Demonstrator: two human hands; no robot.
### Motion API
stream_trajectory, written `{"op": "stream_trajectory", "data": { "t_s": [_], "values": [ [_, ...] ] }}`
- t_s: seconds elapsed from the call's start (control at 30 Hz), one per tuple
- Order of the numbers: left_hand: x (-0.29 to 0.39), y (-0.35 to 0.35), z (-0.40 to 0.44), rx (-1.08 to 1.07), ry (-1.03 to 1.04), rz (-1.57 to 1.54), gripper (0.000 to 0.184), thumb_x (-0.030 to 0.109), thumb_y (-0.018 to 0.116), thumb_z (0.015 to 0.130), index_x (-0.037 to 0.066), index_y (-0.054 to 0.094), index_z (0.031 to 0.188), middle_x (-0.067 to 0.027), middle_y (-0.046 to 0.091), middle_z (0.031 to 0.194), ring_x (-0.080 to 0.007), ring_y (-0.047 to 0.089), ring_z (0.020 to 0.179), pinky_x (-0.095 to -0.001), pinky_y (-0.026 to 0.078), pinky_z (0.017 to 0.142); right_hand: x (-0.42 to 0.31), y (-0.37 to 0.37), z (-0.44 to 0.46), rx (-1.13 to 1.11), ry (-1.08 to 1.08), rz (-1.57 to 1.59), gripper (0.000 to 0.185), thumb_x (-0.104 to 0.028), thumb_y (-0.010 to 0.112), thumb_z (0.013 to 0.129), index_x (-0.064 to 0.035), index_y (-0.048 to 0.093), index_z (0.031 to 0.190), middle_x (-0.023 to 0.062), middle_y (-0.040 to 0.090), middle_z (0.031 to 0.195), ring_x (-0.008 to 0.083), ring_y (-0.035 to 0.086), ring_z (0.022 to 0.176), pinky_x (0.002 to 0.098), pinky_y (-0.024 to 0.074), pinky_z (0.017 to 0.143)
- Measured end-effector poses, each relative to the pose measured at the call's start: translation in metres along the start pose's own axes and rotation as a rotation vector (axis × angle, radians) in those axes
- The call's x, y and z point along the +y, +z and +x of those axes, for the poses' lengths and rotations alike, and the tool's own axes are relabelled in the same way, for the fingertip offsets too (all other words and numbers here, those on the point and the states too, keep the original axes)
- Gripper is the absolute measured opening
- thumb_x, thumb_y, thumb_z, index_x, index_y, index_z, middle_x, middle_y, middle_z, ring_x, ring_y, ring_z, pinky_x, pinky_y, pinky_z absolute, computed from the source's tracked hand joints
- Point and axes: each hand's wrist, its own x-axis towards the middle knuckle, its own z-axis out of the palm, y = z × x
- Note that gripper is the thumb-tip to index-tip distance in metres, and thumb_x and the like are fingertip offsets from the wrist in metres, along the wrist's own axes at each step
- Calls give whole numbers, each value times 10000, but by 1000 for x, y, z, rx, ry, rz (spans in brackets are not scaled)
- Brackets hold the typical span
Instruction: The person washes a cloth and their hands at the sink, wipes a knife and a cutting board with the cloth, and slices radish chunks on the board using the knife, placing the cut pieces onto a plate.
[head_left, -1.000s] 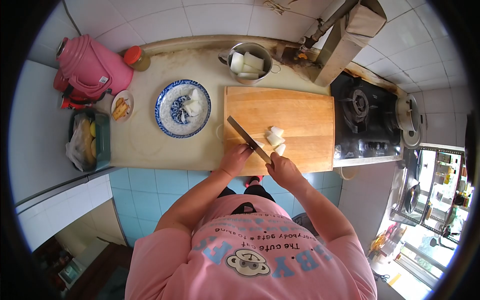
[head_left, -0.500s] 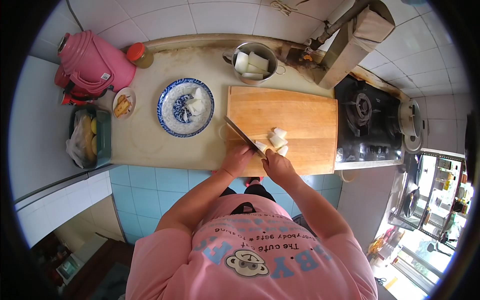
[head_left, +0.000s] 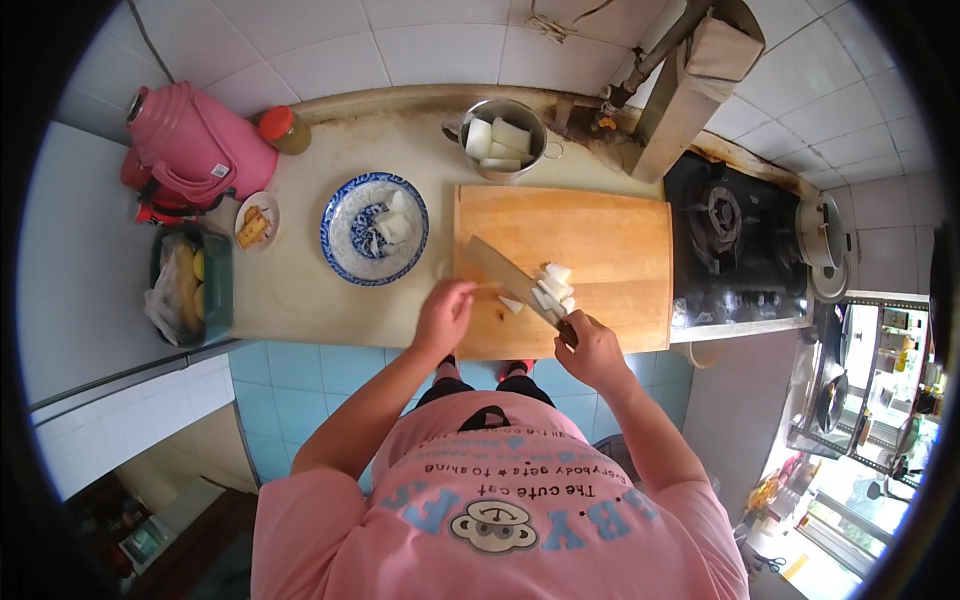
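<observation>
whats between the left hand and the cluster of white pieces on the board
The head view shows the knife and one small white piece between the left hand and the cluster.

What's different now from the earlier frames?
The left hand drew left, away from the knife. The right hand, still gripping the knife, moved right with it, tilting more of its flat into view. The board, plate and pot stayed put.

Pink thermos (head_left: 200,145) beside red-lidded jar (head_left: 286,130); small plate (head_left: 274,228) near green bin (head_left: 218,300); black stove (head_left: 750,268) at right.
</observation>
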Motion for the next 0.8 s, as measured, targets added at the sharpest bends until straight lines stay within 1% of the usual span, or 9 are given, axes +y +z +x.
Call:
{"op": "stream_trajectory", "data": {
  "t_s": [0.03,0.1,0.23,0.3,0.33,0.47,0.57,0.67,0.8],
  "values": [
    [3,-14,8,38,-76,-46,252,-60,638,830,20,629,1068,-129,638,993,-258,643,856,-324,544,709,-3,-3,3,5,-6,0,245,-70,724,769,-29,554,941,150,664,800,340,666,701,397,544,637],
    [-3,-43,23,161,-26,-26,280,-89,631,812,28,621,1066,-123,613,994,-235,636,865,-315,546,685,-9,-7,14,-40,-158,-65,270,-60,730,752,-38,550,953,154,668,808,336,671,713,402,547,634],
    [27,-112,53,188,24,117,321,-113,600,783,44,625,1062,-122,610,1020,-288,622,907,-351,548,709,-36,11,43,-13,-240,-38,276,-68,707,736,-49,522,940,143,639,755,353,642,670,450,521,596],
    [29,-144,64,28,190,405,380,-152,543,724,43,631,1038,-117,603,1034,-309,608,959,-371,521,796,-48,22,65,19,-330,-72,285,-69,718,731,-53,512,928,147,630,738,361,631,650,456,511,582],
    [30,-160,67,-20,166,420,401,-143,533,684,48,635,1022,-117,599,1031,-342,583,1003,-408,491,867,-56,27,76,38,-370,-74,298,-77,724,734,-54,498,927,146,623,722,364,626,645,459,506,579],
    [31,-202,80,-142,115,426,344,-101,579,738,72,652,1026,-103,599,1057,-315,585,1023,-411,497,874,-85,44,115,-49,-469,-228,321,-70,720,736,-59,476,944,132,629,760,349,634,678,450,507,602],
    [23,-203,88,-505,153,341,299,17,672,785,112,674,1069,-79,606,1072,-276,608,1011,-378,521,855,-111,58,135,-130,-581,-245,344,-70,734,716,-67,482,951,118,632,782,332,646,709,432,516,628],
    [5,-202,92,-704,234,371,278,48,659,806,158,688,1059,-60,604,1049,-256,626,973,-377,526,805,-127,82,146,-189,-612,-266,361,-66,744,697,-72,493,957,109,635,789,316,657,739,416,524,649],
    [-11,-201,98,-845,285,348,231,25,626,801,126,686,999,-69,606,1040,-271,631,956,-382,527,789,-147,96,150,-174,-671,-253,372,-59,743,684,-76,498,963,107,633,770,310,660,727,414,528,642]
  ]
}}
